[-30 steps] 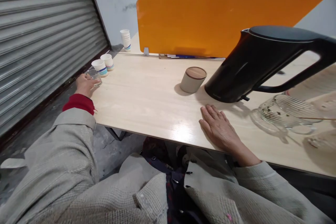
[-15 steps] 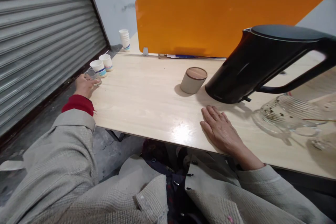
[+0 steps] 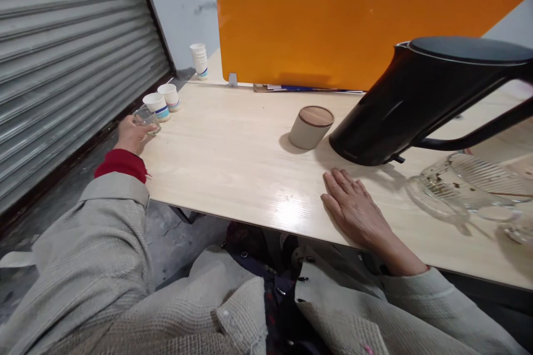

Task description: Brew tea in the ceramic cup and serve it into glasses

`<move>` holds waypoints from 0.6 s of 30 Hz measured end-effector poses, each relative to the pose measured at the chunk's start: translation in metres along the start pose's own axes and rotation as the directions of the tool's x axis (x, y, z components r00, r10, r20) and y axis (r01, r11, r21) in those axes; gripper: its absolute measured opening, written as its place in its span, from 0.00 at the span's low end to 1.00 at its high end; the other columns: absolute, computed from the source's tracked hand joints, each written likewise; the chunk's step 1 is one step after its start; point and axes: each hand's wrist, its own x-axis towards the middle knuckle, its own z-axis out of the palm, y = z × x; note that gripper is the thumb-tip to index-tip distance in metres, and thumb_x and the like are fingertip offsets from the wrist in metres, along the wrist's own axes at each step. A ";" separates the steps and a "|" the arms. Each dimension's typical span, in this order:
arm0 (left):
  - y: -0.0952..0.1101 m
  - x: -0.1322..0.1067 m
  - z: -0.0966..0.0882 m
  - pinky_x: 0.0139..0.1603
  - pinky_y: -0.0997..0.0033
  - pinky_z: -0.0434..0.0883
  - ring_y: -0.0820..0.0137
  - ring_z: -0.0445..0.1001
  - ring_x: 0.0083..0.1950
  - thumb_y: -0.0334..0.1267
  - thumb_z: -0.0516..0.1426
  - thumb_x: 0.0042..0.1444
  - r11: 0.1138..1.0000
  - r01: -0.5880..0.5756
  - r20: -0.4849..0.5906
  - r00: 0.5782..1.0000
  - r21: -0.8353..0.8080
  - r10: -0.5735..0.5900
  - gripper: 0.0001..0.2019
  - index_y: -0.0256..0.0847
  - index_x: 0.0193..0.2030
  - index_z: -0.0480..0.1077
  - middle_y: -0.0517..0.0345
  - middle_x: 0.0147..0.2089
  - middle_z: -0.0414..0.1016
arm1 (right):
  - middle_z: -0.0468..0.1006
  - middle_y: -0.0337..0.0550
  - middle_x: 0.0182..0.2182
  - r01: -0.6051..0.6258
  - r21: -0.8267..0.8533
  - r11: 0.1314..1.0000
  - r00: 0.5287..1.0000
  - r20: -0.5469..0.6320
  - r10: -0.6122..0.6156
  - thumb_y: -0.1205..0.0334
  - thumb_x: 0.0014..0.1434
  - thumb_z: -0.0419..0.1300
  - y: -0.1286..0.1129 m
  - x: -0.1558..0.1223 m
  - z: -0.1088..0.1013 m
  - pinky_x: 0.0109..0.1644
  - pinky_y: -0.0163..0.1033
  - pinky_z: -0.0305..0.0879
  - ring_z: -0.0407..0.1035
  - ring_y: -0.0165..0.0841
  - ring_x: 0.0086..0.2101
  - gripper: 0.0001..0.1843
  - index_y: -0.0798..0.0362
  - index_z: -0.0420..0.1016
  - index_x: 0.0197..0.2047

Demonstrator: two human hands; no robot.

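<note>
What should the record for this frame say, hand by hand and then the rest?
Left hand: holds a small clear glass, beside two paper cups
Right hand: flat on the wooden tabletop, nearest a black kettle and a ribbed glass vessel
Rest: ceramic canister with wooden lid, stacked paper cups, orange divider, roller shutter

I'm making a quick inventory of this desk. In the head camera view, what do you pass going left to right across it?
glass tumbler → blue-banded paper cup → paper cup → stack of paper cups → ceramic canister with wooden lid → black electric kettle
</note>
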 end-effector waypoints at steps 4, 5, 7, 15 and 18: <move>0.009 -0.008 0.001 0.35 0.77 0.71 0.79 0.69 0.34 0.16 0.75 0.48 0.995 0.065 -0.055 0.997 0.079 -0.061 0.26 0.39 0.41 0.65 0.75 0.28 0.71 | 0.63 0.64 0.80 -0.002 -0.006 1.000 1.000 0.009 0.002 0.50 0.79 0.38 -0.001 0.000 -0.002 0.81 0.68 0.58 0.56 0.55 0.80 0.38 0.61 0.63 0.81; 0.011 -0.009 0.001 0.34 0.77 0.70 0.79 0.68 0.34 0.15 0.73 0.48 0.993 0.066 -0.063 0.996 0.095 -0.060 0.25 0.39 0.41 0.66 0.75 0.28 0.70 | 0.63 0.64 0.80 -0.007 -0.011 1.000 1.000 0.016 0.007 0.50 0.79 0.38 -0.001 0.000 -0.002 0.81 0.67 0.58 0.55 0.55 0.80 0.38 0.61 0.64 0.80; 0.014 -0.011 0.000 0.33 0.77 0.68 0.79 0.68 0.33 0.14 0.72 0.49 0.991 0.053 -0.058 0.997 0.123 -0.046 0.24 0.39 0.41 0.66 0.75 0.28 0.70 | 0.62 0.64 0.80 -0.011 -0.018 1.000 1.000 0.029 0.011 0.50 0.79 0.38 -0.001 0.000 -0.003 0.82 0.66 0.59 0.55 0.55 0.80 0.38 0.62 0.64 0.80; 0.013 -0.008 0.001 0.42 0.72 0.77 0.80 0.70 0.36 0.14 0.70 0.56 0.990 0.068 -0.050 0.997 0.120 -0.063 0.21 0.37 0.45 0.66 0.70 0.34 0.71 | 0.65 0.63 0.79 0.004 0.005 1.000 1.000 -0.022 -0.004 0.50 0.80 0.38 0.001 0.000 0.000 0.80 0.69 0.61 0.58 0.55 0.79 0.36 0.58 0.65 0.80; 0.013 -0.008 0.003 0.49 0.66 0.81 0.78 0.72 0.38 0.13 0.68 0.57 0.991 0.072 -0.067 0.996 0.115 -0.065 0.21 0.37 0.45 0.66 0.68 0.35 0.72 | 0.65 0.63 0.79 0.003 -0.006 1.000 1.000 -0.011 -0.003 0.50 0.80 0.39 0.000 -0.001 -0.001 0.80 0.67 0.62 0.58 0.55 0.79 0.37 0.60 0.66 0.79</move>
